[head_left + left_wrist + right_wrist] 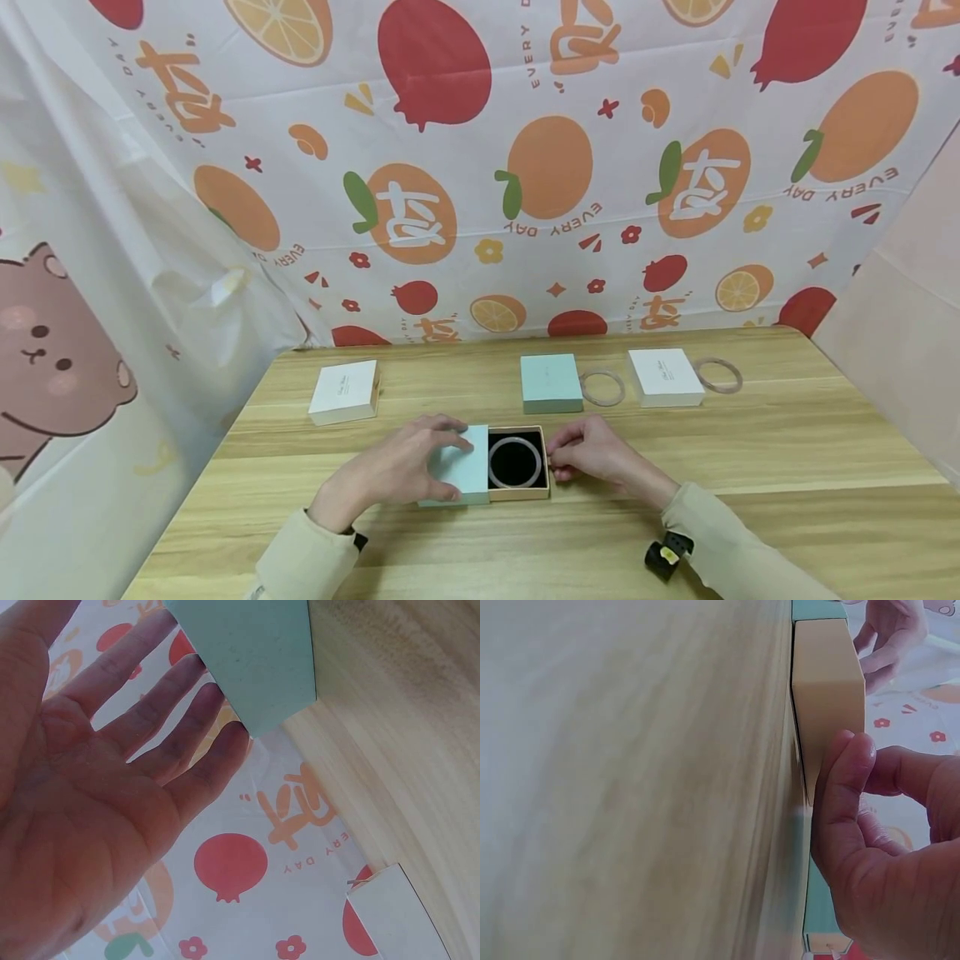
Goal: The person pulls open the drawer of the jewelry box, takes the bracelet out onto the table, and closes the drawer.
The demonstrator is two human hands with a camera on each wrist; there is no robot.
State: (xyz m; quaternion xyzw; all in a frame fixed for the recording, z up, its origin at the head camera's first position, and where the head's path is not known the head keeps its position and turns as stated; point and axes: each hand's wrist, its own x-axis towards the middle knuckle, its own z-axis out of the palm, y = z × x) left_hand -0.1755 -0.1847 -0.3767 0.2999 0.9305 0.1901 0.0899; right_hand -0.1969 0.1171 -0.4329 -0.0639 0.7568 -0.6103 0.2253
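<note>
In the head view, a mint-green sliding box sleeve lies with its inner tray drawn out to the right. The tray has tan walls and a black lining, and a pale bangle lies in it. My left hand rests over the sleeve with its fingers spread; in the left wrist view the fingertips touch the sleeve's edge. At the tray's right end, my right hand pinches with thumb and index finger. The right wrist view shows this pinch against the tan end wall; any tab is hidden between the fingers.
Behind stand a white box at left, a closed mint-green box with a bangle beside it, and another white box with a bangle. A fruit-print cloth hangs behind the wooden table.
</note>
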